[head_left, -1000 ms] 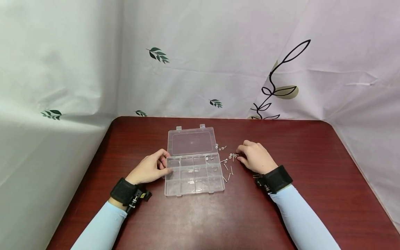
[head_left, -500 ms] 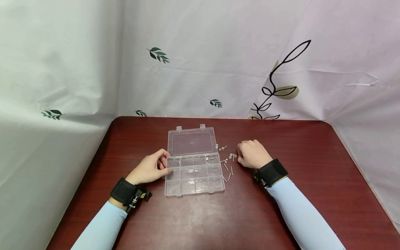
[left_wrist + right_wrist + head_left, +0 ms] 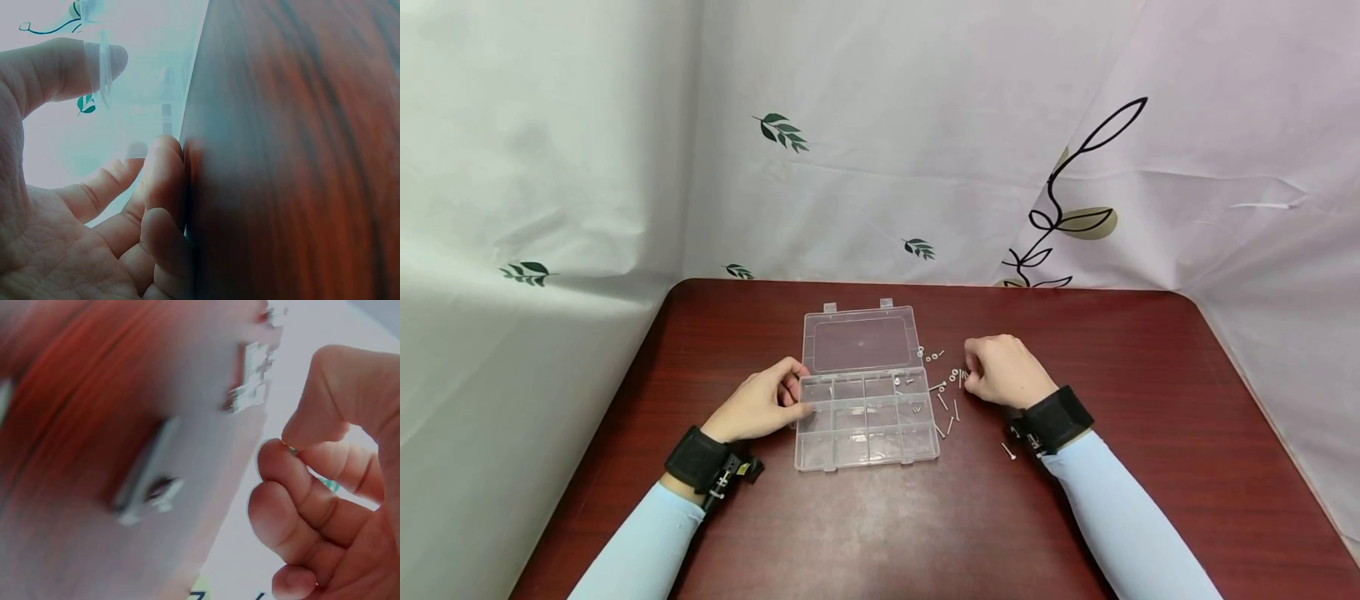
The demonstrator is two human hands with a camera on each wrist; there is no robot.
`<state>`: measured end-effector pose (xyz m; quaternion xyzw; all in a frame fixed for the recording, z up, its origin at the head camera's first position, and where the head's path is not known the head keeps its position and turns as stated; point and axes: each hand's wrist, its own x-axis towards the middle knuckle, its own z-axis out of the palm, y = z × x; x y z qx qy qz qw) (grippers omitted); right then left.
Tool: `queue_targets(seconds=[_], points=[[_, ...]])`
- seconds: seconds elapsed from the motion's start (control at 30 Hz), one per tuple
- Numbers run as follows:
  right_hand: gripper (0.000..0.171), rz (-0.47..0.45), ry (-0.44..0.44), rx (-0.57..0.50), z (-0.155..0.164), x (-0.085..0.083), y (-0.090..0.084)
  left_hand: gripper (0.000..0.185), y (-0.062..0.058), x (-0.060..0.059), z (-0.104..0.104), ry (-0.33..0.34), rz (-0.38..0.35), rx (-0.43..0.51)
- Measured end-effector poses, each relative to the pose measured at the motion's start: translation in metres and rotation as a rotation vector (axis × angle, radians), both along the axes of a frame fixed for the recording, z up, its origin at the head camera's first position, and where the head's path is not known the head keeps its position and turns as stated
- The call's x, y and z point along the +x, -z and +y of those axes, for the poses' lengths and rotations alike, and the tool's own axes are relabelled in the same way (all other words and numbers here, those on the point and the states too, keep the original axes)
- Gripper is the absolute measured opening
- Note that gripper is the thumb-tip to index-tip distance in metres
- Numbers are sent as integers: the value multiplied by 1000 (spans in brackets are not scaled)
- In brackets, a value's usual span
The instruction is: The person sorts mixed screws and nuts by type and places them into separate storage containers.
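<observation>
Pinching a small part off the table (image 3: 1120,350), my right hand (image 3: 1006,372) has lifted slightly, exposing a lone screw (image 3: 1007,451) by my wrist. My left hand (image 3: 758,408) still grasps the organizer box (image 3: 867,423).

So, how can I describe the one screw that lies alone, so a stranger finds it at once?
Start at the clear compartment box on the dark red table. Go right, past the scattered screws, to the right hand. The lone screw lies nearer the viewer, beside that wrist's black strap, apart from the others.
</observation>
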<state>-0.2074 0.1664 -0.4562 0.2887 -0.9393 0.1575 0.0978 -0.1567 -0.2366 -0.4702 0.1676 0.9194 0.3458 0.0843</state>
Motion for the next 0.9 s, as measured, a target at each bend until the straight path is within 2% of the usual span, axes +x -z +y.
queue_targets(seconds=[0.2, 0.4, 0.57, 0.9], points=[[20, 35, -74, -114, -12, 14, -17, 43, 0, 0, -1, -3, 0, -7], [21, 63, -156, -147, -33, 27, -24, 43, 0, 0, 0, -5, -3, -5], [20, 63, -233, -166, -55, 36, -27, 43, -2, 1, 0, -5, -4, -7], [13, 33, -346, -133, -89, 46, -31, 42, -5, 2, 1, -7, -13, -10]])
